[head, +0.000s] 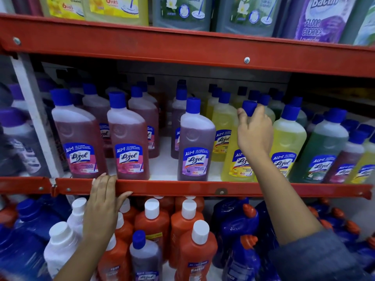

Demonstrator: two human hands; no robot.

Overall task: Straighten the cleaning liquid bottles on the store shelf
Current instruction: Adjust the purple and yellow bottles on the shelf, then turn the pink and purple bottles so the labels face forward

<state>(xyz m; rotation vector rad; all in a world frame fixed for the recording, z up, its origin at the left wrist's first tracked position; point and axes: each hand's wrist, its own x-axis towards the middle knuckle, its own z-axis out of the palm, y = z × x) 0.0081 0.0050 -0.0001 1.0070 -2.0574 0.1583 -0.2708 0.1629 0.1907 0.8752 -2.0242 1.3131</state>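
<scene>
Lizol bottles with blue caps stand in rows on the middle shelf. At the front are two pink bottles (81,138) (129,142), a purple bottle (194,142), yellow ones and a green bottle (320,151). My right hand (254,130) grips the blue cap and neck of a front-row yellow bottle (235,161), which leans slightly left. My left hand (103,201) rests flat on the red front rail of the shelf (182,188), fingers spread, holding nothing.
The red upper shelf rail (182,51) carries large cleaner cans. Below the middle shelf stand orange bottles (152,222) with white caps and dark blue bottles (237,226). A gap of white shelf floor (164,165) lies between the pink and purple front bottles.
</scene>
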